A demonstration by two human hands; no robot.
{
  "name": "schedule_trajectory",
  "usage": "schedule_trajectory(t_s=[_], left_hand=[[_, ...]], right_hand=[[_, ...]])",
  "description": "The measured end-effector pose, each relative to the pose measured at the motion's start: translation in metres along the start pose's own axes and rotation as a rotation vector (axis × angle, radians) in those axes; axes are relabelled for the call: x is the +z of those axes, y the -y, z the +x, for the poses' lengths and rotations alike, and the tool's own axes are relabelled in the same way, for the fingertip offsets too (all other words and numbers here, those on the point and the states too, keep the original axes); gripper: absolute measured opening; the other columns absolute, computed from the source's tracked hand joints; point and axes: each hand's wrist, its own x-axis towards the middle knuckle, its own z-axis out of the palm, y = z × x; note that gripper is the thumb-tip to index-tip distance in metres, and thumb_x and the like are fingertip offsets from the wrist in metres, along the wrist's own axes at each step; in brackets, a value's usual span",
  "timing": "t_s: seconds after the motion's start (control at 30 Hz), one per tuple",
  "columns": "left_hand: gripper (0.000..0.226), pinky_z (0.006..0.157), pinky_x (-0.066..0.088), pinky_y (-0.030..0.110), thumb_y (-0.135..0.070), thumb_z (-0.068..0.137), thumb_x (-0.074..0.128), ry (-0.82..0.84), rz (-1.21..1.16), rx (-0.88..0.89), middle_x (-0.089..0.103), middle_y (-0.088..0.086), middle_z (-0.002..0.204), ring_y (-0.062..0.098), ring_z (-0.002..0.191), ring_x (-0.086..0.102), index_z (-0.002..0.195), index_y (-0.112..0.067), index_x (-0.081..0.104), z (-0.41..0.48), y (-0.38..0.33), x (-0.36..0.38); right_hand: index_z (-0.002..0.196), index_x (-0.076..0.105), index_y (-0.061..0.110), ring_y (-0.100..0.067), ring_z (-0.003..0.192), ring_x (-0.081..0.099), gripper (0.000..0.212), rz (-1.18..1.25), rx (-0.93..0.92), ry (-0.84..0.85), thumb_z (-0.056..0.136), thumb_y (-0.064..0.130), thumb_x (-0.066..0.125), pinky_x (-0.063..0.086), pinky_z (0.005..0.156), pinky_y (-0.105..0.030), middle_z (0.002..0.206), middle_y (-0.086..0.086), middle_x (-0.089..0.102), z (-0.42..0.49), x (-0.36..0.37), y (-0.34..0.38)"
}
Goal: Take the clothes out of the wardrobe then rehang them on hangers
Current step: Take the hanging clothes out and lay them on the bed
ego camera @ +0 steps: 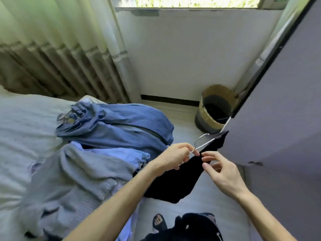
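Note:
A black garment (177, 181) hangs on a thin white wire hanger (204, 144) in front of me, above the floor. My left hand (173, 158) pinches the hanger near its hook, together with the top of the garment. My right hand (220, 173) pinches the black cloth at the neck, just right of the left hand. On the bed to the left lies a heap of clothes: a blue denim piece (118, 126), a grey knit (73, 178) and a light blue shirt (121, 153).
The grey wardrobe door (278, 108) stands open on the right, close to the hanger's end. A woven basket (213, 108) sits on the floor by the white wall. Curtains (57, 46) hang behind the bed (20, 136). Another dark garment (194, 226) lies by my foot.

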Motion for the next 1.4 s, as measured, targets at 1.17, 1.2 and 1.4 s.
schedule_trajectory(t_s=[1.17, 1.2, 1.4], left_hand=[[0.016, 0.084, 0.047, 0.012, -0.055, 0.087, 0.068, -1.813, 0.023, -0.183, 0.071, -0.029, 0.093, -0.007, 0.097, 0.065, 0.094, -0.042, 0.074, -0.332, 0.136, -0.082], [0.017, 0.084, 0.048, 0.013, -0.057, 0.086, 0.068, -1.841, 0.041, -0.179, 0.071, -0.030, 0.094, -0.008, 0.097, 0.065, 0.094, -0.042, 0.074, -0.338, 0.135, -0.092], [0.008, 0.078, 0.043, 0.003, -0.059, 0.084, 0.068, -1.932, 0.115, -0.198, 0.064, -0.044, 0.089, -0.018, 0.096, 0.060, 0.084, -0.051, 0.071, -0.371, 0.137, -0.190]], right_hand=[[0.094, 0.068, 0.040, 0.000, 0.070, 0.057, 0.015, -0.174, -0.918, 0.623, 0.089, 0.053, 0.060, 0.045, 0.067, -0.032, 0.086, 0.015, 0.059, 0.077, 0.281, 0.279], [0.097, 0.068, 0.039, 0.001, 0.069, 0.056, 0.018, -0.155, -0.932, 0.622, 0.089, 0.052, 0.059, 0.045, 0.069, -0.032, 0.086, 0.016, 0.059, 0.079, 0.289, 0.288], [0.123, 0.058, 0.040, 0.000, 0.077, 0.057, 0.035, -0.135, -0.954, 0.621, 0.089, 0.047, 0.055, 0.041, 0.078, -0.029, 0.112, 0.014, 0.057, 0.094, 0.350, 0.347]])
